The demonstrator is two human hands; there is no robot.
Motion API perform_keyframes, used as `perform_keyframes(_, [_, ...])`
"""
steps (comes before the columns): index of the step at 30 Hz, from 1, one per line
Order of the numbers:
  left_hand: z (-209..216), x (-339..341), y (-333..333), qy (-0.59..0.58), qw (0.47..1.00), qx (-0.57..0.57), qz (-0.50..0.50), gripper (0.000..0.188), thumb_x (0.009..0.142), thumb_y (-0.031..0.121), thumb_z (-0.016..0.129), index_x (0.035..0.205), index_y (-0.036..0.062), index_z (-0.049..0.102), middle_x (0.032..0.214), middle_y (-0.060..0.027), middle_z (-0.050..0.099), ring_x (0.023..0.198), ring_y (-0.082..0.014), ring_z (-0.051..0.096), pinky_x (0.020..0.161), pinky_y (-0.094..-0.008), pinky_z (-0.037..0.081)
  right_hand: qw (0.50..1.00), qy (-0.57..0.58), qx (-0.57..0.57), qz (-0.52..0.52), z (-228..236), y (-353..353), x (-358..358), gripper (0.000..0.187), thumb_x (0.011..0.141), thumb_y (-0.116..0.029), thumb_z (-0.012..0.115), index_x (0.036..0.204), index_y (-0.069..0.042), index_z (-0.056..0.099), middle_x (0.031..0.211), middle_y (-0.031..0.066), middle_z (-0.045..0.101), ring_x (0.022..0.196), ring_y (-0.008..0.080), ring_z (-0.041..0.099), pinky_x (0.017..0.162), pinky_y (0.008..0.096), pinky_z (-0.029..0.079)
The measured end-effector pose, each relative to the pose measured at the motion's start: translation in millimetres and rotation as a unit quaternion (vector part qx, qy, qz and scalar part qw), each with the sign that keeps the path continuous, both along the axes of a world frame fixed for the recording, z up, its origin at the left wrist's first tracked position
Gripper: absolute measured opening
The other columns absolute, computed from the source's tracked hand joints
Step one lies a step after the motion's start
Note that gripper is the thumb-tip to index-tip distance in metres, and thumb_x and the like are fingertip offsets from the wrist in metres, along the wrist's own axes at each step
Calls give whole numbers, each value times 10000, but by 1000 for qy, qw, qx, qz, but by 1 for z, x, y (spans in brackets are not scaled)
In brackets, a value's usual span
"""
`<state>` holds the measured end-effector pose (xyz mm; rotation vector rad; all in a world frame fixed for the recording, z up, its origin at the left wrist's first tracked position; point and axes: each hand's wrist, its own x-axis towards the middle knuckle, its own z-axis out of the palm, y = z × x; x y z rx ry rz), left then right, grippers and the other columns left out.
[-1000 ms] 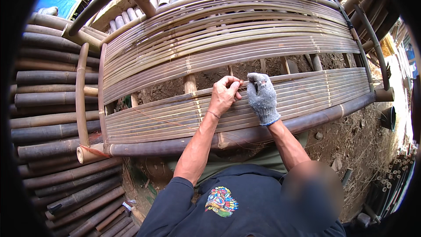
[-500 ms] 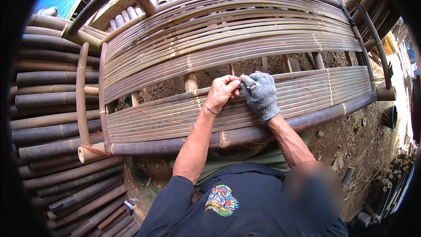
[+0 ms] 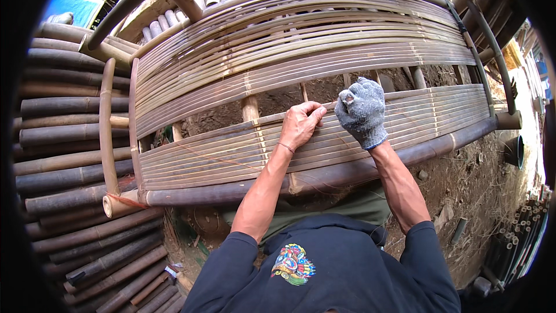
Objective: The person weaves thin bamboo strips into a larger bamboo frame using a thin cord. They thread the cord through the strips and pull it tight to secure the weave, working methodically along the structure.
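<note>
The gloved right hand hides whatever its fingers pinch. The stacked bamboo poles run off the left edge.

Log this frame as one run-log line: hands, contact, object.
left hand: bare, fingers pinched at seat slats top edge | right hand: grey glove, fisted beside it on same edge | object: bamboo bench | pinched item: too small to tell

Grey-knit glove, tan bamboo slats, navy sweatshirt w/ multicolour print.
</note>
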<state>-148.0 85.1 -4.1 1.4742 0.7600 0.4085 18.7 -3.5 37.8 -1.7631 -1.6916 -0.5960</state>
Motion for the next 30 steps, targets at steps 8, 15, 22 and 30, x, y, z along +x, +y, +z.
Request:
perform_keyframes(8, [0,-8,13,-63,985,-150,49,212,946,220,680,907,12,696,761,-33,681,625,-83,645,553,-208,495,952,138,-250,-109,-7,-24,-38,413,815,-444,689,985,-68,686,951,152,642,891,318,631,782,438,504])
perform_keyframes(15, [10,-4,11,-37,997,-68,24,194,933,197,682,911,5,701,763,-29,686,587,-73,602,546,-226,486,903,183,-372,-116,-10,-34,-72,222,869,-296,648,911,-78,648,902,139,626,798,321,653,696,471,514])
perform_keyframes(22, [52,-7,-29,24,882,402,-244,449,897,208,610,1333,124,543,1312,-117,575,1113,-292,622,965,-381,528,690,633,-350,5,68,-166,-29,152,929,-168,599,900,-29,655,698,25,549,495,94,497,452,275,403])
perform_keyframes(30, [91,-4,-157,-213,780,488,-330,184,747,212,672,744,115,516,786,-33,486,763,-200,524,604,-324,473,406,875,-245,-100,38,-145,3,722,993,-637,347,1232,9,561,929,133,690,632,178,643,587,309,530])
